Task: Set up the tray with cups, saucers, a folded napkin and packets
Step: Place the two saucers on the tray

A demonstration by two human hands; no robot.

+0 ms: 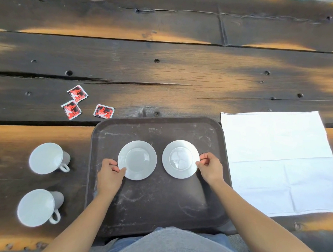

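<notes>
A dark brown tray [156, 209] lies in front of me on the wooden table. Two white saucers rest flat on it side by side. My left hand [110, 176] pinches the lower left rim of the left saucer [138, 160]. My right hand [210, 168] pinches the right rim of the right saucer [180, 158]. Two white cups stand on the table left of the tray, one farther [46, 157] and one nearer [37, 207], handles pointing right. Three red packets [78, 93] [71, 109] [103, 111] lie beyond the tray's left corner. A white napkin [280, 160] lies spread open to the right.
The table is dark weathered planks with cracks, gaps and bolt holes [156, 60]. The napkin's left edge runs close along the tray's right rim. My grey-clad lap [173, 247] shows at the table's near edge.
</notes>
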